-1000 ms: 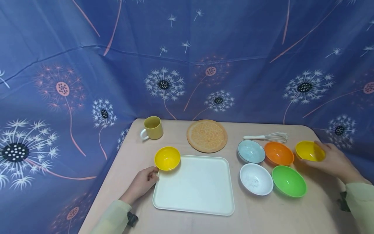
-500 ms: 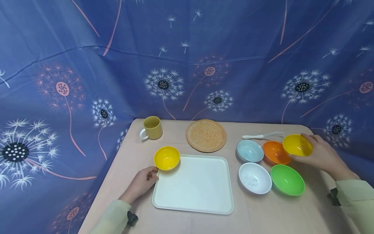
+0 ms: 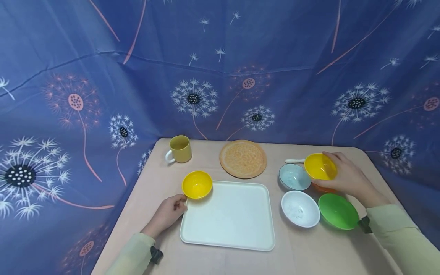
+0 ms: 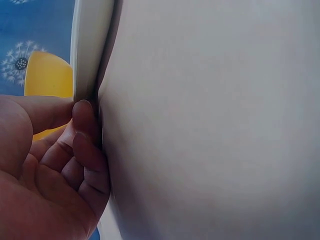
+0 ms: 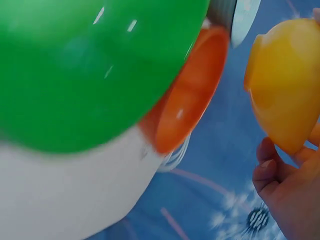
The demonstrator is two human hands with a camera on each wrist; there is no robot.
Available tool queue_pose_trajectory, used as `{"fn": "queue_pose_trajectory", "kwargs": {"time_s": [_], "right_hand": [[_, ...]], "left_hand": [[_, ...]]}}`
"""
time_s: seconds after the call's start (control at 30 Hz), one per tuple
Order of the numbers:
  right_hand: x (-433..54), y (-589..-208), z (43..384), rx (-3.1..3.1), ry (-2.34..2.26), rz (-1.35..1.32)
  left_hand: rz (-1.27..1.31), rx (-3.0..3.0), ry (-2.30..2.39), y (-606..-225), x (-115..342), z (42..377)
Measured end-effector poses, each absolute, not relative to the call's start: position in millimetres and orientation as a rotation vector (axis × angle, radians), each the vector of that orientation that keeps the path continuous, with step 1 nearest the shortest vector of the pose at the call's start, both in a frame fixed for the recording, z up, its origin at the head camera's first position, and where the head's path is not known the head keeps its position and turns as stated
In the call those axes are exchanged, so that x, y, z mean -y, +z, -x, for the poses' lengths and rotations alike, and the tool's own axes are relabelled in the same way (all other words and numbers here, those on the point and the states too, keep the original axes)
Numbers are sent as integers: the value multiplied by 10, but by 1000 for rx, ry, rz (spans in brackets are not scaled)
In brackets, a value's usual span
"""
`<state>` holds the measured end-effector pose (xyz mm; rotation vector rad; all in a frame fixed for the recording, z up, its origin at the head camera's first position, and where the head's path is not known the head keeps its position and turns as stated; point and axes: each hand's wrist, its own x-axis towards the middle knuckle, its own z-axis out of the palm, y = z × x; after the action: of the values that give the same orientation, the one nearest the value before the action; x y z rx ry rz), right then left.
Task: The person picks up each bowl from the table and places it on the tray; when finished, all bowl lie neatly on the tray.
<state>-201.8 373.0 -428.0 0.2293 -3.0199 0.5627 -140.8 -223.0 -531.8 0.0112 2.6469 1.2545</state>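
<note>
My right hand (image 3: 348, 177) grips a yellow bowl (image 3: 319, 167) by its side, thumb and fingers spread around it. The bowl hangs above the orange bowl (image 3: 323, 188) and hides most of it in the head view; the right wrist view shows the yellow bowl (image 5: 287, 80) raised apart from the orange one (image 5: 192, 95). My left hand (image 3: 167, 214) pinches the left rim of the white tray (image 3: 228, 217) between thumb and fingers, as the tray edge (image 4: 90, 45) in the left wrist view shows. Another yellow bowl (image 3: 197, 185) stands on the tray's upper left corner.
A light blue bowl (image 3: 294, 177), a white bowl (image 3: 300, 209) with something whitish inside and a green bowl (image 3: 338, 212) stand at the right. A whisk (image 3: 295, 161) lies behind them, partly hidden. At the back are a round pizza-like disc (image 3: 243, 158) and a mug (image 3: 180, 149).
My right hand has lifted the yellow bowl from the table's right side and carried it left, over the orange bowl. The left hand stays at the tray.
</note>
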Motion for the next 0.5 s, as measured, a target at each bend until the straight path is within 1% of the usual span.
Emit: {"fn": "queue_pose_trajectory", "kwargs": {"time_s": [0.5], "right_hand": [[-2755,-4375,2029,2975,593,-442]], "left_hand": [[-16,-2636,1265,-5305,2239,1404]]}}
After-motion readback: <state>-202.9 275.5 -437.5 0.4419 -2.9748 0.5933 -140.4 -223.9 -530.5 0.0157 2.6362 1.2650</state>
